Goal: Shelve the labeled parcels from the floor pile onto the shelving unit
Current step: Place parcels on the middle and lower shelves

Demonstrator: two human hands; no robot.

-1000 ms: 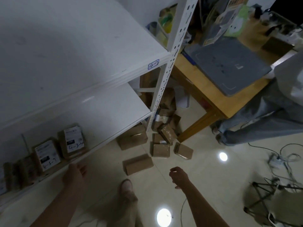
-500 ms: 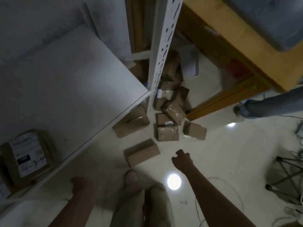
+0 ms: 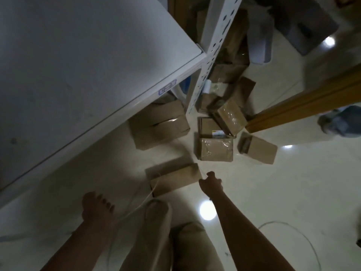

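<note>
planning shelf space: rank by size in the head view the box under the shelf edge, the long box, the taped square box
1. box under the shelf edge
2. long box and taped square box: look close; the long box is nearer the camera, so unranked

— What does the floor (image 3: 273, 192) carry?
— Pale glossy tile with brown cardboard on it. A long box (image 3: 175, 179) lies nearest, and a big box (image 3: 160, 126) sits half under the shelf (image 3: 78, 65).
— And further out?
— A taped box (image 3: 215, 149) with a plain box (image 3: 257, 147) just beside it, then a heap (image 3: 230, 79) round the white post (image 3: 214, 45). A thin cable (image 3: 283, 222) loops on the tile.
— The shelf itself?
— A white board with a small blue label (image 3: 167, 88) on its edge.
</note>
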